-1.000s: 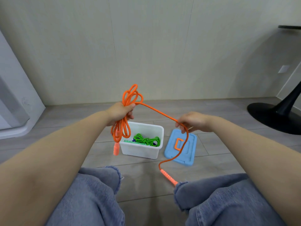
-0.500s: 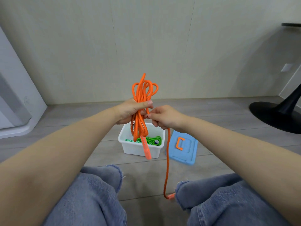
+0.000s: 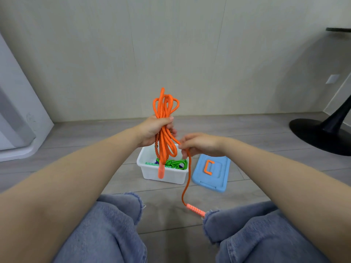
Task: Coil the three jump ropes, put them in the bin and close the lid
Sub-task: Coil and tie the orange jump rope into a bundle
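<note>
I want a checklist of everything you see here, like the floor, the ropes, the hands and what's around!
Surface: grey wood-look floor.
Job's things: orange rope part-coiled, tail hanging to its handle on the floor; green rope in the white bin; blue lid off, right of the bin.
Clutter: nothing seen.
Grippers: left hand grips the coil; right hand pinches the tail.
Cables: nothing seen.
Surroundings: pale wall, black table base at right, white unit at left, person's jeans below.
</note>
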`<state>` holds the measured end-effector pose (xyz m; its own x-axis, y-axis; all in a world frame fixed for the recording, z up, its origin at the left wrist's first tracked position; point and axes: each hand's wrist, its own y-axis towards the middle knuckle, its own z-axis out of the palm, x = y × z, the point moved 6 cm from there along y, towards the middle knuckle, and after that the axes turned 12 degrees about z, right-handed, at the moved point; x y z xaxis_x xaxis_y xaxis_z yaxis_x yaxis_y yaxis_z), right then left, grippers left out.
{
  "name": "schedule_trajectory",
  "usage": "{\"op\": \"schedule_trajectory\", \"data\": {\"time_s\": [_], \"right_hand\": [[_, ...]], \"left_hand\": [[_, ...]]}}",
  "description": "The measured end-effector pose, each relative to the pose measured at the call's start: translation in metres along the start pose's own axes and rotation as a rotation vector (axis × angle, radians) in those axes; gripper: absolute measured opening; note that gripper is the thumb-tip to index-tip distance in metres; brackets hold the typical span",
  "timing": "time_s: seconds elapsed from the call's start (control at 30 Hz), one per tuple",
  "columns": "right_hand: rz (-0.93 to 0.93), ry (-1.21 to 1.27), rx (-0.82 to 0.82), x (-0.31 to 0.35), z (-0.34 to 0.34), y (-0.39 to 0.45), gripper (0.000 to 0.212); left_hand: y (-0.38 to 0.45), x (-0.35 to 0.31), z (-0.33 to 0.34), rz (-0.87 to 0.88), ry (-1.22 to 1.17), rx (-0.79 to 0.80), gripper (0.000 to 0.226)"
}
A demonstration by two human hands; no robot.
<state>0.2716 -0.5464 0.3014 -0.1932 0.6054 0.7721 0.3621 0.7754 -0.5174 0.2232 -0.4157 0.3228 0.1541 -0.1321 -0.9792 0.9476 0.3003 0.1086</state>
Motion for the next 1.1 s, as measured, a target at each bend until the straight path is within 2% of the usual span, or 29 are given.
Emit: {"op": "schedule_trajectory", "data": {"time_s": [0.13, 0.2, 0.3, 0.37, 0.47, 0.6, 0.87, 0.97, 1.1], "right_hand": [[0.246, -0.507, -0.112, -0.049, -0.037, -0.004, 0.015], [0.326, -0.662, -0.171, -0.067, -0.056, -0.010, 0.020], [0.262, -0.544, -0.289, -0.067, -0.074, -0.017, 0.026], [0.178, -0.397, -0.380, -0.053, -0.079, -0.018, 0.027], [0.093, -0.206, -0.404, -0.031, -0.073, -0.019, 0.027], [0.017, -0.142, -0.422, -0.007, -0.060, -0.017, 0.022], [-0.199, -0.002, -0.376, 0.033, -0.032, -0.024, 0.022], [-0.228, 0.052, -0.411, 0.037, -0.030, -0.023, 0.021], [-0.253, 0.103, -0.498, 0.036, -0.036, -0.020, 0.020]], "left_hand": [[0.005, -0.009, -0.023, -0.017, -0.200, -0.170, 0.027], [0.004, -0.013, -0.043, -0.020, -0.150, -0.237, 0.027], [0.000, -0.010, -0.068, -0.028, 0.042, -0.300, 0.029], [-0.001, -0.005, -0.075, -0.032, 0.086, -0.296, 0.026], [-0.004, -0.003, -0.071, -0.064, 0.169, -0.237, 0.014], [-0.006, -0.005, -0.051, -0.095, 0.306, -0.097, 0.006], [-0.013, 0.005, 0.001, -0.177, 0.228, 0.157, 0.014], [-0.015, 0.007, 0.015, -0.209, 0.190, 0.178, 0.025], [-0.016, 0.006, 0.014, -0.215, 0.130, 0.168, 0.022]]}}
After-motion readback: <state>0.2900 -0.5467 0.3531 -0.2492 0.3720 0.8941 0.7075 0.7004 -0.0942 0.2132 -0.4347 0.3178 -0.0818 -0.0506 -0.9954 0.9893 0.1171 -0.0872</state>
